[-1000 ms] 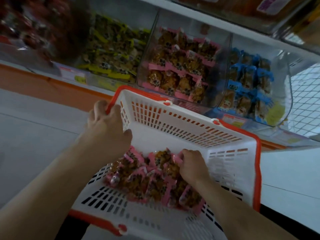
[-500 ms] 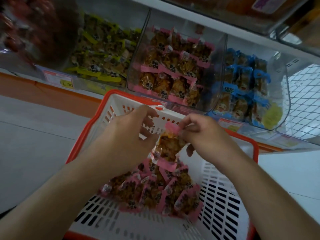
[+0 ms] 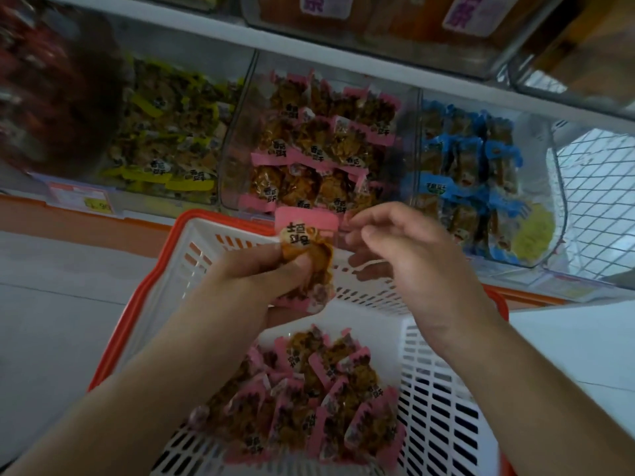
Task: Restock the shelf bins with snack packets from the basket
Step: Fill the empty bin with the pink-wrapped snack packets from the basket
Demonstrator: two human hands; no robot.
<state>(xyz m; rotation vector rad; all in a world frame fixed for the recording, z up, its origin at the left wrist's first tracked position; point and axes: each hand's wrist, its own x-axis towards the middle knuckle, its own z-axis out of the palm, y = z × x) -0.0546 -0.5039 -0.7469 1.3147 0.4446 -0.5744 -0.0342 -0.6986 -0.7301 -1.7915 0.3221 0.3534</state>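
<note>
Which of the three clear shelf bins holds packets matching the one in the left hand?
The middle bin: its packets are pink-edged like the packet the left hand grips; its neighbours hold yellow and blue ones.
</note>
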